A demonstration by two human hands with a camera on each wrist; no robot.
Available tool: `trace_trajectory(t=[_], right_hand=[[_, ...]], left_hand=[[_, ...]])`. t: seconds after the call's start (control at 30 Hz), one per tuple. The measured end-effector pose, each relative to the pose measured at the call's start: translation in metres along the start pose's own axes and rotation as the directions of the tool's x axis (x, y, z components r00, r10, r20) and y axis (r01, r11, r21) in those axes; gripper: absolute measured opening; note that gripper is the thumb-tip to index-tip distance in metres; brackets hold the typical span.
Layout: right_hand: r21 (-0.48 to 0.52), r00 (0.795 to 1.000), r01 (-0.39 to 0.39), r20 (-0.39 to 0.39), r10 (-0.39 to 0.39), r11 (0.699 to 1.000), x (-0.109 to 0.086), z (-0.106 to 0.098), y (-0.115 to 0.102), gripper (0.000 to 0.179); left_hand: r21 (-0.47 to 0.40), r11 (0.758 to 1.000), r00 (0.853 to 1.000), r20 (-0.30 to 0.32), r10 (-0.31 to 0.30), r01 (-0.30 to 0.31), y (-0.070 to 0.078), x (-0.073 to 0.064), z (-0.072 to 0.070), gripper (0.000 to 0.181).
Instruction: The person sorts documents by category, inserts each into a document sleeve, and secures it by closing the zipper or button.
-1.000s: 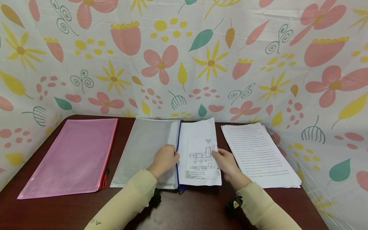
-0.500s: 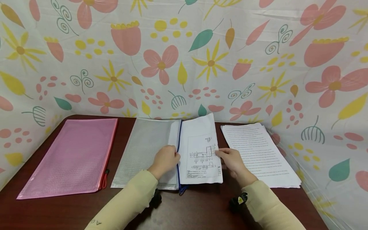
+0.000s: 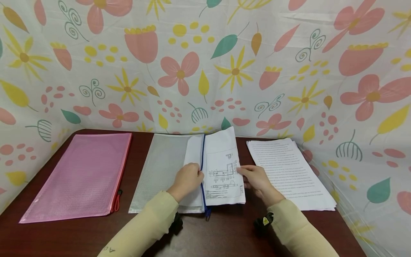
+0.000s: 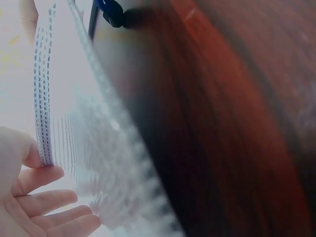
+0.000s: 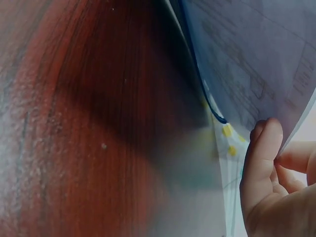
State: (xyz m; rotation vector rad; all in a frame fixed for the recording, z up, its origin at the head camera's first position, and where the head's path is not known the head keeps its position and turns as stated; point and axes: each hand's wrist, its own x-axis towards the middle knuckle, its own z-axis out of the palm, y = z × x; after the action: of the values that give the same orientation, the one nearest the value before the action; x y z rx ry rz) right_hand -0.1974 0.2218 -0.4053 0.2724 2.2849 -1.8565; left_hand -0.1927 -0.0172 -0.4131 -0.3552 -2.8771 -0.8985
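In the head view a clear mesh zipper pouch (image 3: 163,160) with a blue zipper edge lies at mid-table. My left hand (image 3: 187,180) pinches the rim of its opening, and the left wrist view shows the mesh edge (image 4: 43,98) between thumb and index finger. Sheets of paper (image 3: 221,150) with a printed technical drawing lie partly inside the pouch and stick out past the zipper on the right. My right hand (image 3: 257,179) pinches their right edge; in the right wrist view, thumb and fingers hold the paper (image 5: 256,59). The right hand's remaining fingers are partly hidden.
A pink mesh zipper pouch (image 3: 77,175) with a red zipper pull lies on the left of the dark wooden table (image 3: 212,239). A stack of printed text sheets (image 3: 289,171) lies on the right. Behind hangs a flower-patterned cloth (image 3: 205,71).
The drawing sheets first shifted up and right, then moved left, with more white paper now showing through the mesh. My right hand moved with them. The clear pouch shifted slightly right.
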Motion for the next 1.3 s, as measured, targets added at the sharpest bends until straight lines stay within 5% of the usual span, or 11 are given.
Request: trace_trajectory(t=[0.3, 0.73, 1.0, 1.3], right_hand=[[-0.016, 0.999, -0.012, 0.037, 0.013, 1.0, 0.004, 0.003, -0.001, 0.039], [-0.044, 0.999, -0.021, 0.047, 0.023, 0.999, 0.008, 0.006, -0.005, 0.04], [-0.067, 0.998, -0.008, 0.066, 0.012, 0.998, 0.01, -0.004, -0.006, 0.038], [-0.063, 0.998, -0.046, 0.049, 0.049, 0.997, 0.013, 0.002, 0.001, 0.036]], left_hand=[[-0.022, 1.0, 1.0, -0.001, 0.006, -0.006, 0.001, -0.001, 0.002, 0.027], [-0.006, 0.996, 0.995, -0.03, 0.091, -0.091, 0.002, -0.004, 0.004, 0.025], [0.015, 0.998, 0.996, -0.07, 0.057, -0.056, -0.003, -0.003, 0.003, 0.025], [-0.009, 0.999, 0.999, -0.022, 0.047, -0.047, 0.003, -0.005, 0.003, 0.023]])
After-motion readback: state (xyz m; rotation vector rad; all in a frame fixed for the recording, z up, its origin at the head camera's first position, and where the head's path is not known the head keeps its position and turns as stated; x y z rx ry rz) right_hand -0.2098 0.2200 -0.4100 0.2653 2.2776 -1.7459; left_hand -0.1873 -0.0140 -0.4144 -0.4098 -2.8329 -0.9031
